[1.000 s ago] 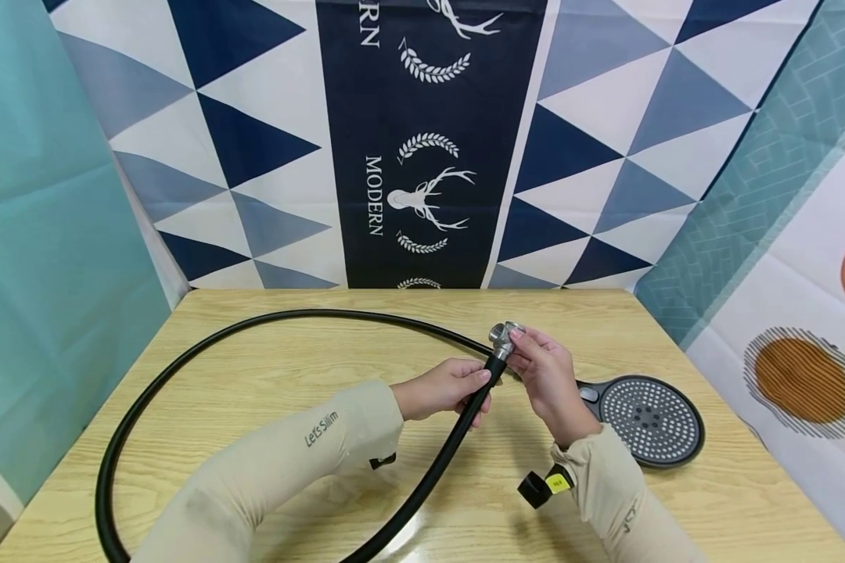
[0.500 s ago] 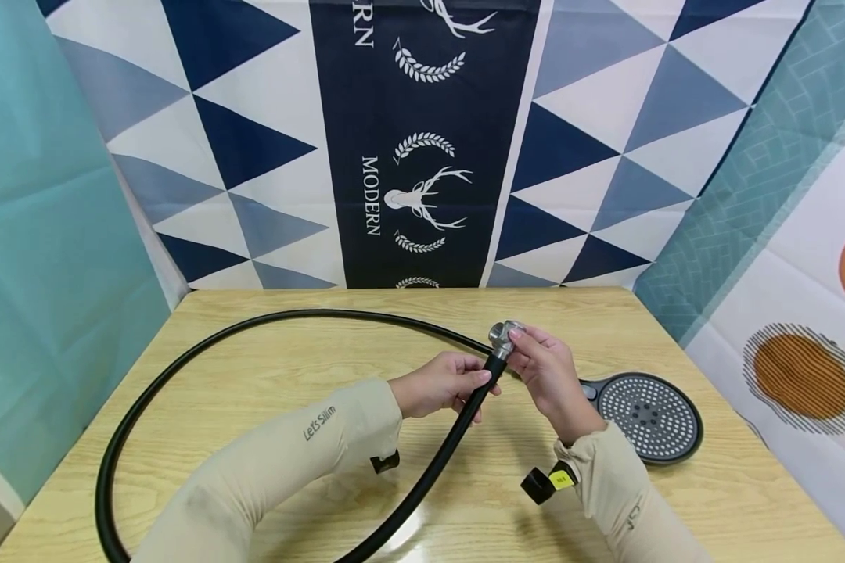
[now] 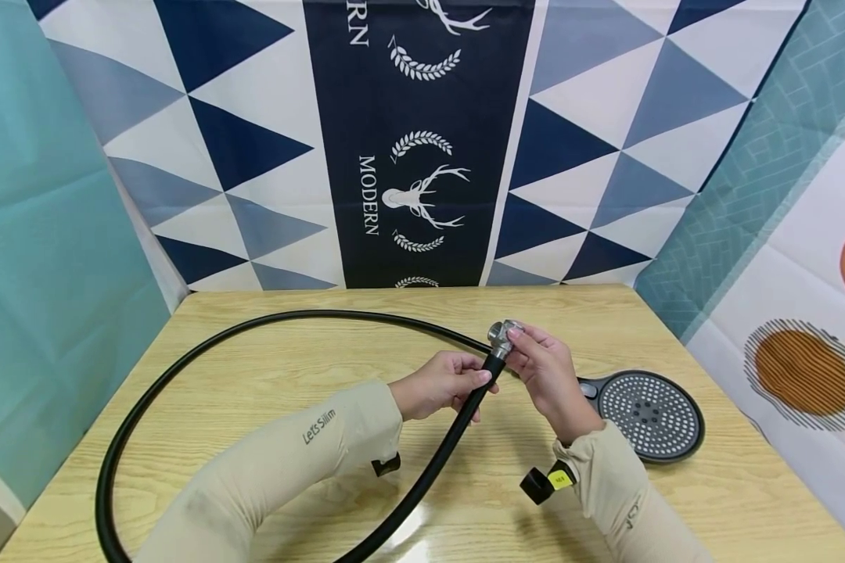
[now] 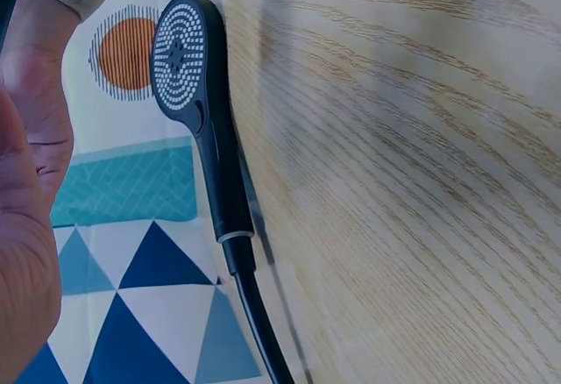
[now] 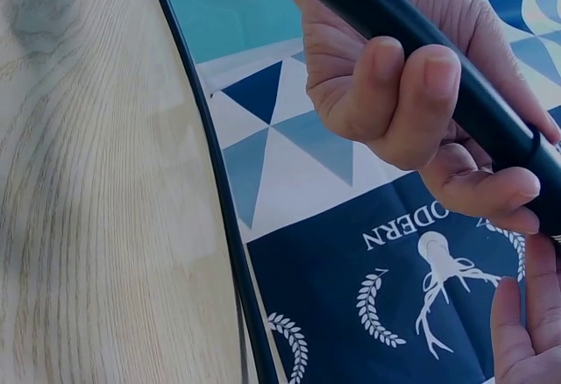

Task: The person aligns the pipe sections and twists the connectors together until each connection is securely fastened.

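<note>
The black hose (image 3: 445, 452) is clasped near its end by the curled fingers of the left hand (image 3: 442, 385), and is held above the wooden table (image 3: 303, 360). The metal fitting (image 3: 497, 336) at that end is pinched by the thumb and fingers of the right hand (image 3: 545, 375); how its lower fingers lie cannot be clearly made out. A wide loop is formed by the hose across the table's left side. The shower head (image 3: 651, 414) is seen lying beyond the right wrist, its handle (image 4: 223, 182) joined to the hose's other end.
</note>
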A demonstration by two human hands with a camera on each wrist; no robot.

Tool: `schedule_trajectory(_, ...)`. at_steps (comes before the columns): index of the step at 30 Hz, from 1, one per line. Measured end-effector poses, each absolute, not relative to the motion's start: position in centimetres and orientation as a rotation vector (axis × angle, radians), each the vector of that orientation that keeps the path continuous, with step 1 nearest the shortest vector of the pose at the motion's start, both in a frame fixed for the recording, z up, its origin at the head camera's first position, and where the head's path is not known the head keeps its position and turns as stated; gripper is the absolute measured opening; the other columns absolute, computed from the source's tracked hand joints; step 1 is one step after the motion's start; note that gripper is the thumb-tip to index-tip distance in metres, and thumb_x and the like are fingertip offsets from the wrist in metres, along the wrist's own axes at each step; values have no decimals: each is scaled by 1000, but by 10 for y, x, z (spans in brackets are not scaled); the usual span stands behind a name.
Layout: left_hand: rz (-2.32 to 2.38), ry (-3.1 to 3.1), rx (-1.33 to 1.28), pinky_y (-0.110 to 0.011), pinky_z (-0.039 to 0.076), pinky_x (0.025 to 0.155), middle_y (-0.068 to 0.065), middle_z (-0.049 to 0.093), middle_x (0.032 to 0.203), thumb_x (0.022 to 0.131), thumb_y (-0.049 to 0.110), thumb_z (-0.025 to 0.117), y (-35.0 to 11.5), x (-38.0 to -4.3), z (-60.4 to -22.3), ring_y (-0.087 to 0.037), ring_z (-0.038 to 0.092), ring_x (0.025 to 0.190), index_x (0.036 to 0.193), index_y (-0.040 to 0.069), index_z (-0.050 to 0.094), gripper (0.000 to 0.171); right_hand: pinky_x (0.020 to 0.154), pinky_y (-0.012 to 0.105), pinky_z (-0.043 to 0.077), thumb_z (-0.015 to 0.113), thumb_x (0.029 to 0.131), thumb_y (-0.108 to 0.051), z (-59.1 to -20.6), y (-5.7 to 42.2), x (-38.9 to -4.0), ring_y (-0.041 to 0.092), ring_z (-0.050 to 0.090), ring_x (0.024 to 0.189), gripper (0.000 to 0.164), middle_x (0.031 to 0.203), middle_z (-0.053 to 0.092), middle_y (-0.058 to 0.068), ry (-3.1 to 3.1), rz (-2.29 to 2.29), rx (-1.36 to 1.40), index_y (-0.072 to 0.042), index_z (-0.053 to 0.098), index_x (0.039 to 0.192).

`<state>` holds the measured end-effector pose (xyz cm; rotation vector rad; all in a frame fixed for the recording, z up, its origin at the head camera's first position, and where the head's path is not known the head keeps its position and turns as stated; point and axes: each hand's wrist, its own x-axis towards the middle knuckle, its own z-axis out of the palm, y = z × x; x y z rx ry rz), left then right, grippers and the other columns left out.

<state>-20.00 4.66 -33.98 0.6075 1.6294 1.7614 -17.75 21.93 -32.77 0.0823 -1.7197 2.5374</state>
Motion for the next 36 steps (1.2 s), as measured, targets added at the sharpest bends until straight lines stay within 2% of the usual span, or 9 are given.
schedule_trajectory(17,1770,1679,573,-25,51,55,-13,64,96,101,3,46,50,-202,-342,-12,59,53,122,-15,50,28,72,23,52,48,97,-2,-332,220,-179,5,64,64,28,77,69,-4,-1702,2532,82,-17,69,86)
schedule_trajectory(26,1787,1684,564,-25,52,53,-6,63,88,100,2,48,49,-201,-343,-11,58,52,120,-16,51,27,74,24,52,50,97,-2,-331,216,-178,5,65,70,25,80,69,-5,-1747,2473,19,-17,68,87)
schedule_trajectory(29,1786,1686,565,-25,52,53,-9,63,89,100,2,48,49,-202,-344,-11,58,52,119,-16,51,26,75,24,52,52,97,-2,-330,215,-178,5,65,70,23,80,69,-5,-1751,2457,-1,-17,67,88)
schedule_trajectory(33,1783,1697,570,-26,52,54,-21,63,97,100,2,48,49,-202,-345,-12,59,53,119,-15,51,26,74,24,52,52,97,-3,-330,214,-178,5,65,70,22,79,69,-5,-1758,2449,-11,-17,67,88)
schedule_trajectory(36,1780,1707,564,-26,53,54,-19,63,94,100,2,49,49,-201,-345,-12,58,54,119,-15,51,26,74,24,52,52,97,-3,-330,214,-178,5,65,69,23,79,69,-5,-1763,2449,-12,-17,67,88)
